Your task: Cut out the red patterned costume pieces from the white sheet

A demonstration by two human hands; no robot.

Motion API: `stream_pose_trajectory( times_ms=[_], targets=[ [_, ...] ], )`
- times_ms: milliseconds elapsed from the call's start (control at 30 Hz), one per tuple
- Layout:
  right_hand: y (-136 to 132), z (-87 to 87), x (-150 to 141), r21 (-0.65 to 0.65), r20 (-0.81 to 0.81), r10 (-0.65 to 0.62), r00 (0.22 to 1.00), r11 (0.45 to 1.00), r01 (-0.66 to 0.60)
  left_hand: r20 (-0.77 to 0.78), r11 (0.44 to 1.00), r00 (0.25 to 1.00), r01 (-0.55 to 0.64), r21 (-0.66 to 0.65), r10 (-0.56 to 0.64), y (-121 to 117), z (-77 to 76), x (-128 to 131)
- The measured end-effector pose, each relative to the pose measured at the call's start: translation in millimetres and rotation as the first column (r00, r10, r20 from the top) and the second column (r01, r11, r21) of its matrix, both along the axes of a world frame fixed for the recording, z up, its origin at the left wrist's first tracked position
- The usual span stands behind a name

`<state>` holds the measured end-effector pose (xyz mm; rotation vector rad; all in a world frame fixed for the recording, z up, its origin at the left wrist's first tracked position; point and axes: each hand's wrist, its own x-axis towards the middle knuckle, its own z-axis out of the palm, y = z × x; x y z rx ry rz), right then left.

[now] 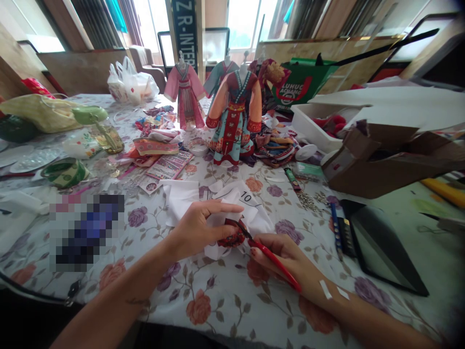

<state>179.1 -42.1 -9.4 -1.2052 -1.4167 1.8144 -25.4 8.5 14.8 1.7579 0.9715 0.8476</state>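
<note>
In my right hand (pixel 279 252) is a pair of red-handled scissors (pixel 278 266), slanting up to the left. Their dark tip (pixel 246 232) meets a small piece of dark red patterned fabric (pixel 232 238). My left hand (pixel 203 225) holds this fabric at its left side, thumb on its edge and index finger stretched out above it; the other fingers are mostly hidden. Under and behind the fabric lies a crumpled white cloth (pixel 254 213) printed with "10". Two small white strips are stuck on my right wrist.
Beyond the hands stand small dress forms in an orange-sleeved robe (pixel 234 121) and a pink robe (pixel 187 97). A cardboard box (pixel 381 165) and black tablet (pixel 385 247) lie right. Green tape (pixel 65 172) and a lidded jar (pixel 107 135) sit left. Fabric scraps (pixel 156 145) lie behind.
</note>
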Motion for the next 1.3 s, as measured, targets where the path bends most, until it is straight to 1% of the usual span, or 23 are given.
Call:
stream_pose_trajectory(
  times_ms=[233,433,567,700,833,1000,1133,1300],
  targets=[
    [-0.1,8.4,-2.6,0.026,0.081,-0.029,0.996,0.999,0.027,0.002,1.000,1.000,0.001,0.012,-0.001,0.2,-0.8,0.1],
    [0.0,9.1,-3.5,-0.004,0.071,-0.017,0.997,1.000,0.018,0.007,1.000,1.000,0.007,0.014,-0.008,0.2,-0.8,-0.3],
    [-0.5,10.1,-4.0,0.008,0.076,-0.037,0.996,0.999,0.036,0.004,1.000,1.000,0.002,0.010,-0.002,0.0,-0.3,-0.1],
    [0.0,8.9,-3.1,0.017,0.075,-0.020,0.997,1.000,0.019,-0.001,1.000,1.000,0.007,0.020,-0.007,0.5,-1.9,-0.5],
    [0.3,9.1,-3.0,0.016,0.076,-0.030,0.997,0.999,0.029,0.002,1.000,1.000,0.010,0.029,-0.010,0.8,-2.4,-0.7],
    [0.0,8.6,-2.8,0.003,0.076,-0.018,0.997,1.000,0.018,0.009,1.000,1.000,0.014,0.010,-0.014,0.8,0.0,-0.6],
    [-0.2,8.0,-1.4,0.024,0.084,0.000,0.996,1.000,-0.002,0.011,0.999,1.000,0.030,-0.019,-0.030,1.7,0.8,-1.5],
    [-1.0,10.6,-1.7,0.016,0.066,0.012,0.998,1.000,-0.013,0.011,0.997,0.999,0.052,-0.050,-0.052,2.2,0.4,-2.1]
  ],
)
